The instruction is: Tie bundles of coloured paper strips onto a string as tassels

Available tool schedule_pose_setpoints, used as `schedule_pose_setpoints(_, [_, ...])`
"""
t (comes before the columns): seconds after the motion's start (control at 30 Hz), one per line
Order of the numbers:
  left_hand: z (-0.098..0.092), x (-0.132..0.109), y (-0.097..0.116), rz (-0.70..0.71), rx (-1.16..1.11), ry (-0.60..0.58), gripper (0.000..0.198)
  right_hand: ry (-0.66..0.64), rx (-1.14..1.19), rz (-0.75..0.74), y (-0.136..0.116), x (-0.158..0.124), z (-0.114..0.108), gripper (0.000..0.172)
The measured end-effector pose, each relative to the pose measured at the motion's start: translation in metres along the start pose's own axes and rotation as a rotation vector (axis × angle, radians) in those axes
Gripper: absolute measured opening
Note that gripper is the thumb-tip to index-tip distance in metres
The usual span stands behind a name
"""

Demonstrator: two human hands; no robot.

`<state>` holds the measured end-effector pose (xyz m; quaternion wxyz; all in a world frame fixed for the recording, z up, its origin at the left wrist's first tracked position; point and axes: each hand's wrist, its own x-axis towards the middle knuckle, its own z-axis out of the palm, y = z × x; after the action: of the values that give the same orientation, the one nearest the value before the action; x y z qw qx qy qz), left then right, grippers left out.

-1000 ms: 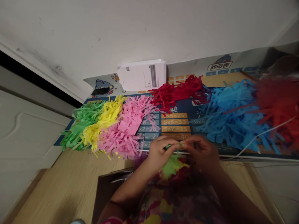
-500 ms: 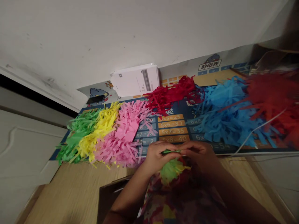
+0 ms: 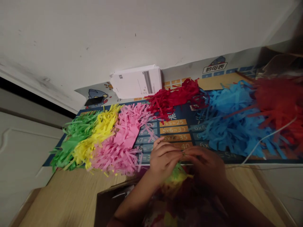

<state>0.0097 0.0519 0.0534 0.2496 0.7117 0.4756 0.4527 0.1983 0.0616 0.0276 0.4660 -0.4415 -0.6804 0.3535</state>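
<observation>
Close together at the table's front edge, my left hand (image 3: pixel 164 157) and my right hand (image 3: pixel 205 162) meet fingertip to fingertip. Both pinch the twisted end of a green and yellow tissue-paper tassel (image 3: pixel 177 176), whose fringe hangs below them. Most of the twisted end is hidden by my fingers. Beyond and left of my hands lie fringed paper bundles: pink (image 3: pixel 127 135), yellow (image 3: pixel 104 126) and green (image 3: pixel 78 138). A dark red bundle (image 3: pixel 175 96) lies behind my hands, and a blue one (image 3: pixel 234 116) to their right.
Red fringe (image 3: pixel 279 104) covers the table's right end, with a thin white cord (image 3: pixel 267 137) across it. A white box (image 3: pixel 137 82) stands against the wall. A black phone-like object (image 3: pixel 94 101) lies at the back left. An open dark box (image 3: pixel 106 201) sits below the table edge.
My left hand has turned and its fingers now cover the green twisted end that showed between my hands. The view has shifted slightly.
</observation>
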Motion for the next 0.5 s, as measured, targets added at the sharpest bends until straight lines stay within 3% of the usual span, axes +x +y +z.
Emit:
schedule_pose_setpoints(0.3, [0.003, 0.001, -0.009, 0.092, 0.123, -0.042, 0.015, 0.05, -0.007, -0.109, 0.004, 0.007, 0.001, 0.011])
schedule_pose_setpoints(0.5, [0.011, 0.016, -0.024, 0.235, 0.157, -0.005, 0.005, 0.007, -0.02, -0.077, -0.001, 0.012, 0.005, 0.03])
